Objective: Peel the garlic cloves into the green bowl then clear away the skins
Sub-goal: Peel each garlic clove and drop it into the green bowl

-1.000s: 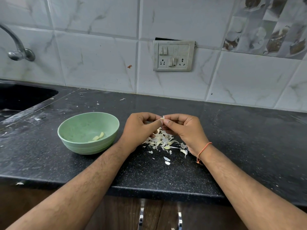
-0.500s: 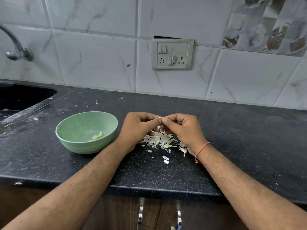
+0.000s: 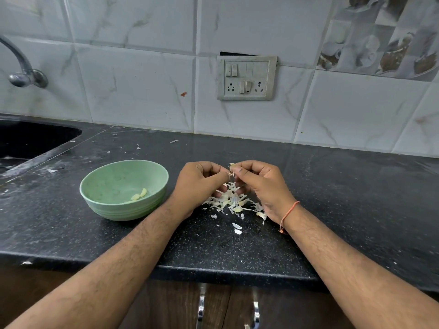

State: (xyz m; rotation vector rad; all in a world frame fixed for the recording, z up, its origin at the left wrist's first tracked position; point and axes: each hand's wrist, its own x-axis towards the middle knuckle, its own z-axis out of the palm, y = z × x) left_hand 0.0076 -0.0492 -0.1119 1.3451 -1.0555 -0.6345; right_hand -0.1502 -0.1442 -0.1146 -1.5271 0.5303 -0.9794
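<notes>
A small garlic clove (image 3: 231, 166) is pinched between both hands just above a heap of papery skins (image 3: 231, 200), so scraps fall onto it. The left hand (image 3: 199, 184) and right hand (image 3: 259, 181) curl tight around it; which fingers peel is hard to tell. The smooth green bowl (image 3: 123, 189), just left on the speckled black surface (image 3: 344, 198), holds pale peeled cloves (image 3: 140, 194).

The bowl (image 3: 123, 189) left of the fingers (image 3: 223, 175) is pale green, ribbed with faint bands, and holds pale yellow cloves (image 3: 140, 194). Below the fingers the skins (image 3: 231, 201) are white and cream. The bench (image 3: 332, 198) is black with fine white speckles. An orange thread (image 3: 288, 213) circles the right wrist. The tiles (image 3: 142, 91) are white, veined grey; those at far right bear a brown-and-grey pattern.
</notes>
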